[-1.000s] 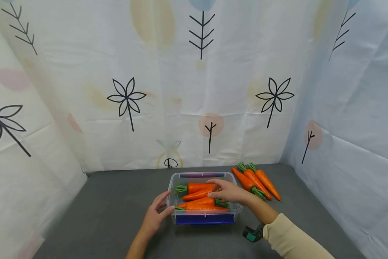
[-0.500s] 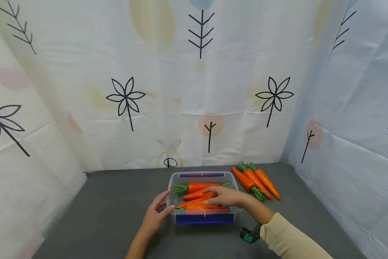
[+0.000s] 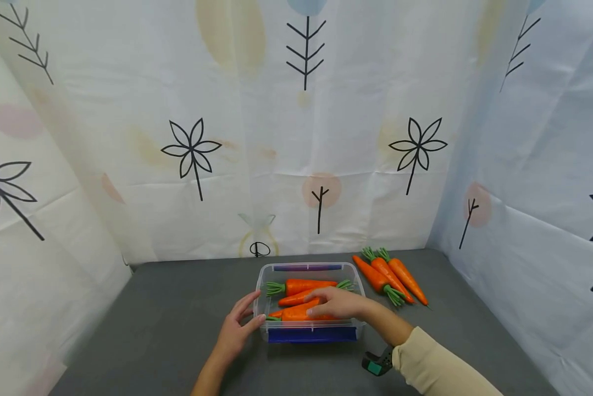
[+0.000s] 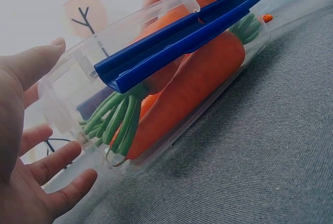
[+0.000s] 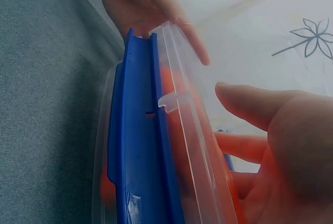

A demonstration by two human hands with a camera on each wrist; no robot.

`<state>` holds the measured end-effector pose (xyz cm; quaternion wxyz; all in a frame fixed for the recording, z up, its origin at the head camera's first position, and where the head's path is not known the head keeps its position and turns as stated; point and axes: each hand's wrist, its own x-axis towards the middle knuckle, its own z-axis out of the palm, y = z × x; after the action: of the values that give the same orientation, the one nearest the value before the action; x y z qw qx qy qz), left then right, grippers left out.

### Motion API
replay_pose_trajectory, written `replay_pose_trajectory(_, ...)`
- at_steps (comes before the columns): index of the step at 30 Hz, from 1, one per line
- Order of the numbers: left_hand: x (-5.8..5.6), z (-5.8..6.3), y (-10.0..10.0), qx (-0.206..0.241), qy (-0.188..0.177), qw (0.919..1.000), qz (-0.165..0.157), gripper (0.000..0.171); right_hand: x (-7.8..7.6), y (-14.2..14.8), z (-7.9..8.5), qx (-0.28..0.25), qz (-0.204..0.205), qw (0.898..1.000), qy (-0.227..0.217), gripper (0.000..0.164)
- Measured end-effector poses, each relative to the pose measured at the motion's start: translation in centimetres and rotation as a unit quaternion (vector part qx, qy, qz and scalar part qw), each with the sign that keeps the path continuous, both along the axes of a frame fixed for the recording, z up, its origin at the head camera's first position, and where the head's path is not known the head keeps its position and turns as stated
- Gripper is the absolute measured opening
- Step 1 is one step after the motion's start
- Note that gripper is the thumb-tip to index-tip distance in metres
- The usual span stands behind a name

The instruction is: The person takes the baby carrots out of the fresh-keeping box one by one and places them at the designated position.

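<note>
A clear plastic box (image 3: 311,325) with blue latches (image 3: 312,335) holds several orange carrots (image 3: 306,285) with green stem ends. At the box's left end, my left hand (image 3: 234,327) rests with its thumb by the front corner; in the left wrist view its fingers (image 4: 57,159) are spread and mostly straight. My right hand (image 3: 338,304) reaches over the right part of the box, low over the carrots. The right wrist view shows its thumb (image 5: 250,101) extended above the rim, apart from the other fingers, whose tips are partly hidden behind the box wall.
Three more carrots (image 3: 387,276) lie on the grey table (image 3: 187,330) behind and right of the box. A small black device with a green patch (image 3: 377,364) is beside the right sleeve (image 3: 439,363). Patterned white cloth (image 3: 256,137) walls the table at the back and sides.
My right hand has moved left and down over the carrots inside the box. The left hand, the box and the carrots outside it look the same.
</note>
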<state>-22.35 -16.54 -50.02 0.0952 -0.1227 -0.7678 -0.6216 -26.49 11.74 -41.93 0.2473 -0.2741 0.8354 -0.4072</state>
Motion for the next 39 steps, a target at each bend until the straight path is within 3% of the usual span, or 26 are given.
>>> replay_pose_trajectory(10,0.0,-0.1,-0.1,0.004,0.001,1.0,-0.002,0.054,-0.3,0.2,0.1,-0.019,0.0,0.998,0.064,0.037)
replay_pose_trajectory(25,0.1,0.2,0.1,-0.001,-0.009,0.9999,0.005,0.053,-0.4,3.0,2.8,-0.034,-0.076,0.994,0.069,0.035)
replay_pose_trajectory(34,-0.1,0.1,0.0,-0.015,-0.004,0.9998,0.011,0.053,-1.0,5.0,4.4,-0.052,-0.138,0.982,0.12,0.035)
replay_pose_trajectory(39,0.0,0.0,0.0,-0.027,-0.006,0.9995,0.017,0.052,-1.7,6.3,4.2,-0.067,-0.186,0.969,0.148,0.034)
